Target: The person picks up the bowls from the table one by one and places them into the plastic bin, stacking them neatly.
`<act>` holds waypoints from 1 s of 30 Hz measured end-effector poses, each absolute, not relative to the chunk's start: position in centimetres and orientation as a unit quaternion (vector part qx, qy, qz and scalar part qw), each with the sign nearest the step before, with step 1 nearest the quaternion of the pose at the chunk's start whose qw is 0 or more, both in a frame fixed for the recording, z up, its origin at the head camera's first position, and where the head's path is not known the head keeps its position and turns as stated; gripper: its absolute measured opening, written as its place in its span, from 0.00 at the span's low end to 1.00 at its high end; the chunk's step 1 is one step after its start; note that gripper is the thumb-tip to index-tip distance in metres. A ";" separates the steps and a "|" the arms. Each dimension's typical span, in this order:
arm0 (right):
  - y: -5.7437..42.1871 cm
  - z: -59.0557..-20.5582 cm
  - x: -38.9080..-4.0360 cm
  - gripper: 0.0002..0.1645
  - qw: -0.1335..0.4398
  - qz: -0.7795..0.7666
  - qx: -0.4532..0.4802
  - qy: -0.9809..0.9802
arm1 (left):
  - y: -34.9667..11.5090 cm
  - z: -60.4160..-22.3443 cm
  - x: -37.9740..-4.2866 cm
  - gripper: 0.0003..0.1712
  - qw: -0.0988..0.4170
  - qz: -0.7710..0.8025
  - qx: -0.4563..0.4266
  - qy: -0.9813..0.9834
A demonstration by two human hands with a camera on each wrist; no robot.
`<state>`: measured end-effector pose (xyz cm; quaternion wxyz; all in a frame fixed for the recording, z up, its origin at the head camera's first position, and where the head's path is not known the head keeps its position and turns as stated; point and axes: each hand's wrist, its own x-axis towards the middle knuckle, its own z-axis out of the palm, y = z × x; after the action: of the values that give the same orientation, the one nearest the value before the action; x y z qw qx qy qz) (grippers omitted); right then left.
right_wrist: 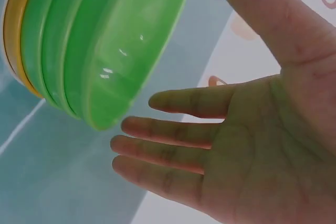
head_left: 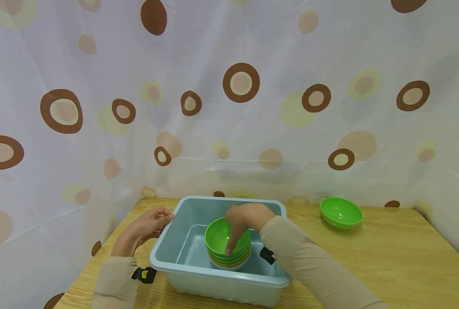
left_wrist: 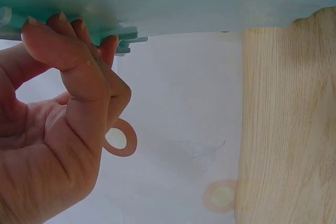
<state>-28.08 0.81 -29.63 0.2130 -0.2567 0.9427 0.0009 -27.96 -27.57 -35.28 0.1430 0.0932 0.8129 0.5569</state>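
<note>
A light blue plastic tub stands on the table, holding a stack of bowls. Green bowls lie uppermost, above a yellow one and a white one. My left hand is at the tub's left rim; in the left wrist view its curled fingers grip under the rim's edge. Over the stack reaches my right hand, its thumb in front of the top bowl in the head view. The right wrist view shows its fingers straight and spread, just beside the top bowl's rim.
Another green bowl sits apart at the back right of the wooden table. Behind the table hangs a white curtain with brown and beige circles, also running along both sides. Black straps circle both wrists.
</note>
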 end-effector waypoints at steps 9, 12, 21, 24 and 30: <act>2.3 -28.5 -28.1 0.46 0.200 -0.045 -0.274 0.940 | -27.5 -35.2 -27.9 0.19 0.143 0.553 0.092 0.816; 2.9 -28.0 -27.9 0.46 0.196 -0.069 -0.279 0.938 | -27.4 -35.2 -27.9 0.19 0.143 0.553 0.091 0.816; 4.7 -26.5 -27.4 0.45 0.184 -0.114 -0.324 0.921 | -27.5 -35.1 -27.9 0.19 0.141 0.554 0.091 0.816; 5.5 -25.9 -27.0 0.43 0.169 -0.127 -0.341 0.916 | -27.4 -35.1 -27.9 0.19 0.141 0.556 0.091 0.814; 7.4 -25.1 -26.8 0.37 0.121 -0.146 -0.395 0.899 | -27.4 -35.2 -27.9 0.18 0.141 0.557 0.090 0.813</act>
<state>-26.83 7.38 -25.09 0.1214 -0.3948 0.8990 -0.1457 -27.86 -27.45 -35.21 0.1405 0.0896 0.8134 0.5574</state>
